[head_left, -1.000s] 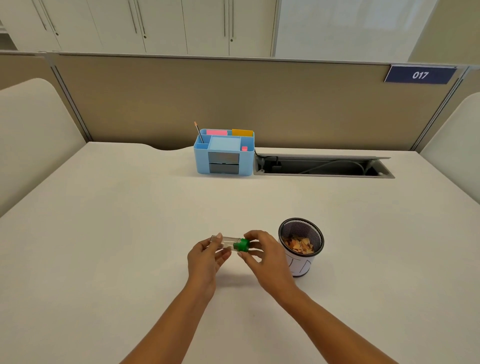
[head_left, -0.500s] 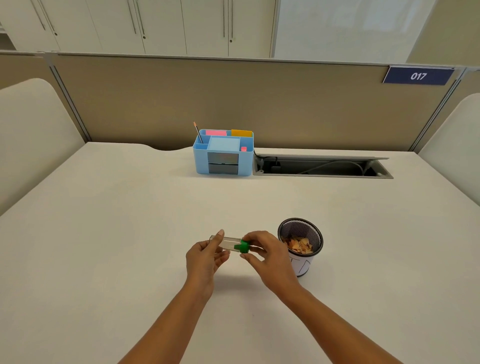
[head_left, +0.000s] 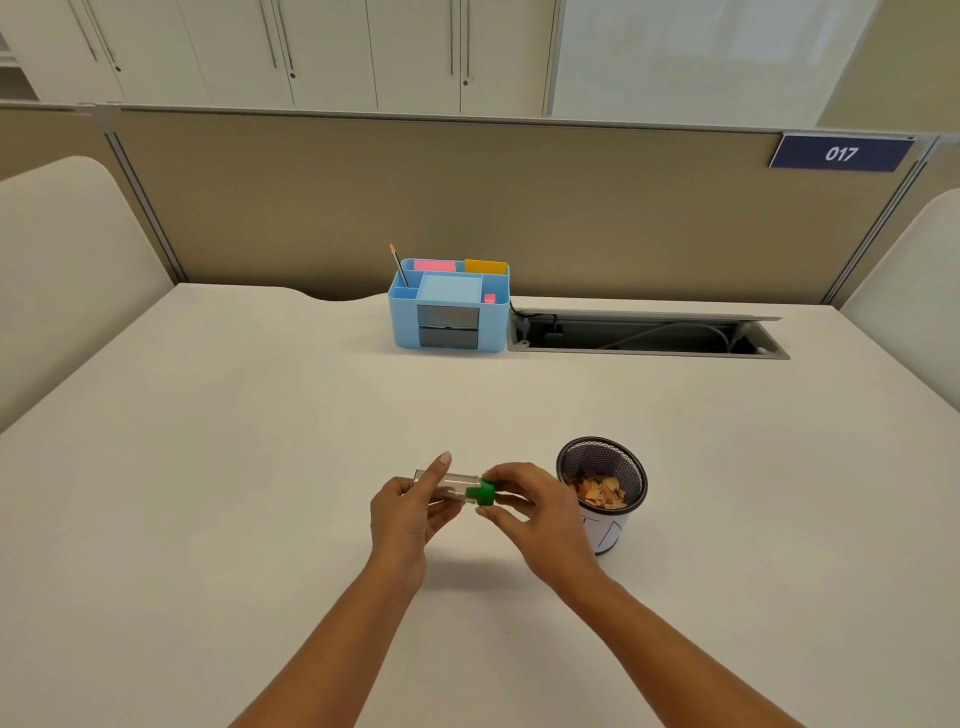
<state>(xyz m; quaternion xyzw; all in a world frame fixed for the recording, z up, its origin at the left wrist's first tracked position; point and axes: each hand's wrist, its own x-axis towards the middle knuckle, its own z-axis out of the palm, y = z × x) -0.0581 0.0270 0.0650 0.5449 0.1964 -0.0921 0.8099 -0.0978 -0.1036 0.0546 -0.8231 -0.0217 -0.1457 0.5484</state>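
A small clear plastic tube (head_left: 457, 484) with a green cap (head_left: 485, 492) is held just above the white desk (head_left: 234, 467), lying roughly level. My left hand (head_left: 408, 512) grips the clear body, its index finger stretched along the top. My right hand (head_left: 535, 506) pinches the green cap between thumb and fingers. A black mesh cup (head_left: 602, 488) holding pencil shavings stands right beside my right hand.
A light-blue desk organizer (head_left: 449, 317) with a pencil (head_left: 399, 265), pink and orange notes stands at the back. To its right lies an open cable tray (head_left: 644, 335) in the desk. A beige partition (head_left: 467, 208) closes the far edge.
My hands and the tube stay in about the same place. My left index finger has straightened along the tube's top.
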